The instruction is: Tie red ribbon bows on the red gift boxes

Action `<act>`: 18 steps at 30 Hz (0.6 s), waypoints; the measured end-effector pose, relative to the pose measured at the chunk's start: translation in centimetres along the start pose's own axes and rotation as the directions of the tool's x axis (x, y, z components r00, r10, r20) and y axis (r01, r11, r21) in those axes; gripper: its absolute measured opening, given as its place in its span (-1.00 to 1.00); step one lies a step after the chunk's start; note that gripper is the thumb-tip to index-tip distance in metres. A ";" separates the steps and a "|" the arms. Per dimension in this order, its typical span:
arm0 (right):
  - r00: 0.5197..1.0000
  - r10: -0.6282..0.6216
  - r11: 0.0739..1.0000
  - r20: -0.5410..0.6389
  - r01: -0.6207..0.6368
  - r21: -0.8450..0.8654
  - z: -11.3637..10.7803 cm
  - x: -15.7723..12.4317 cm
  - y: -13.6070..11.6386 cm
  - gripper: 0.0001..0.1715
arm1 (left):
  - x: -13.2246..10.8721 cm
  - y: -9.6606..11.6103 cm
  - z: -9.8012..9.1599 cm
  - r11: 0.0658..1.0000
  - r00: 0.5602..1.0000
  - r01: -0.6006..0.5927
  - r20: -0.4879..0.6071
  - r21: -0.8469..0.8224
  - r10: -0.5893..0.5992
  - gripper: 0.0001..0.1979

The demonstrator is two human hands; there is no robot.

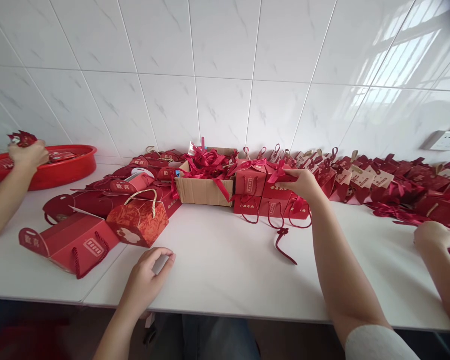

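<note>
My right hand [303, 184] reaches forward and grips a small red gift box [272, 191] near its ribbon bow [278, 172]. This box sits in the upper layer of a stack, next to another bowed red box [249, 181]. Beneath them are more red boxes [272, 207] with cord handles hanging down in front. My left hand [148, 275] rests on the table near its front edge, fingers curled and thumb tip by the fingertips, holding nothing. Just beyond it stands an orange patterned box [138, 220] with a rope handle. A larger red box [75, 242] lies on its left.
A cardboard carton [206, 192] full of red ribbons stands at the middle back. Several red bags [354, 180] line the wall at right. A loose red cord [285, 250] lies on the white table [217, 265]. Other people's hands work by a red basin [78, 162] and at far right.
</note>
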State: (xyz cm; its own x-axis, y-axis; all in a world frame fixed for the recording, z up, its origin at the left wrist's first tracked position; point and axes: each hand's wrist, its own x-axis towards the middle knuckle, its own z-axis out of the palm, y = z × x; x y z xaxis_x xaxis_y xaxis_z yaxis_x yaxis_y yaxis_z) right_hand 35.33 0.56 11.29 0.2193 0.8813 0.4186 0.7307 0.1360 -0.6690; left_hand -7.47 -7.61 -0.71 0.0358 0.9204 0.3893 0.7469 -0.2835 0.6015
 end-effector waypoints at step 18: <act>0.981 -0.158 0.984 -0.111 0.146 -0.105 -3.2 -1.9 -2.6 -0.16 | -0.9 0.3 0.0 0.992 0.958 -0.060 -0.287 -0.112 0.026 -0.83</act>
State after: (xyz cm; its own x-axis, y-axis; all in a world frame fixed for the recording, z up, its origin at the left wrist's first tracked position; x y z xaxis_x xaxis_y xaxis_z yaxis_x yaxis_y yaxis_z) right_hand 35.07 -2.92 14.19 0.1716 0.7930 0.5845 0.8185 0.2154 -0.5325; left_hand -7.33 -8.49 -0.85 -0.1368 0.7971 0.5881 0.6642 -0.3667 0.6515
